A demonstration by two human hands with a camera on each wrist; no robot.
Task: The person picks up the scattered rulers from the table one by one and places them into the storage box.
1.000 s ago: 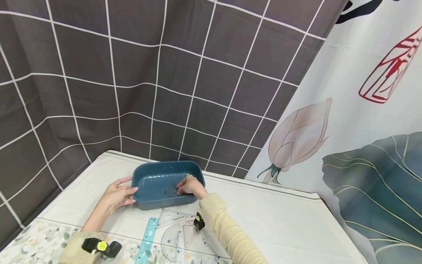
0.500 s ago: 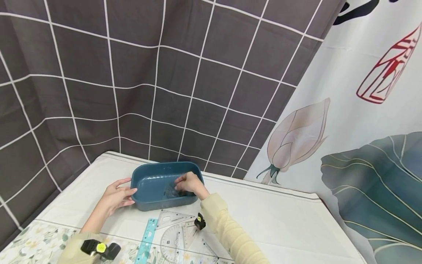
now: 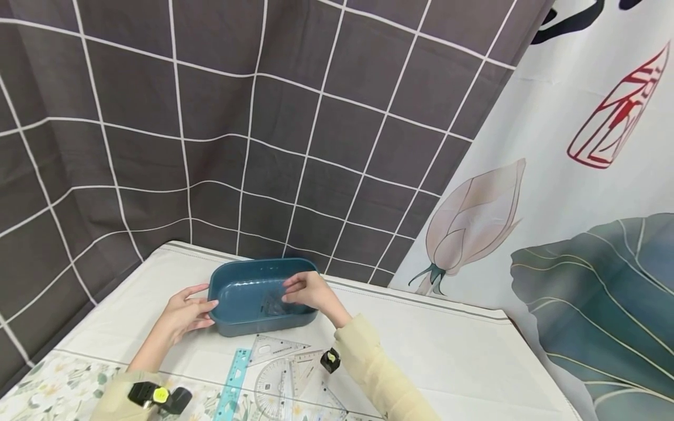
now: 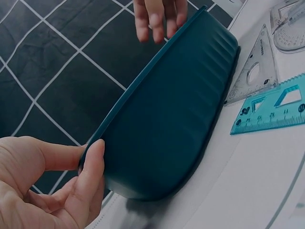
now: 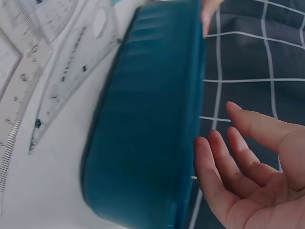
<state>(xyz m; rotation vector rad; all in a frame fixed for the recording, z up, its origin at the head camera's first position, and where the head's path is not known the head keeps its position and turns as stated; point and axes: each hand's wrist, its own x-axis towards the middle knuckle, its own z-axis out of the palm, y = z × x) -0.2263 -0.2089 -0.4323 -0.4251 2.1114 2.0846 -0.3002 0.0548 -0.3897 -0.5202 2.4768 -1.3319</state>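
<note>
A deep blue rectangular plastic basin [image 3: 253, 326] stands on the white-covered table. My left hand [image 3: 184, 313] pinches its left end at the rim between thumb and fingers, as the left wrist view shows on the basin wall [image 4: 157, 119]. Over the basin's right end is my right hand [image 3: 310, 290], with loosely bent fingers and nothing in them. In the right wrist view, that hand's fingers [image 5: 207, 164] are spread apart beside the rim. A transparent flat piece with dark markings [image 3: 271, 305] lies on the basin floor below the right hand; its kind is unclear.
In front of the basin lie a turquoise ruler [image 3: 231, 386], a clear set square [image 3: 276, 348], a clear protractor [image 3: 270, 390] and another clear set square [image 3: 306, 371], partly overlapping. A dark grid curtain [image 3: 210, 164] hangs right behind the table's far edge.
My right hand has risen from the basin floor and shifted right, its fingers parting from the transparent piece, which stays in the basin. The left hand keeps its hold on the rim.
</note>
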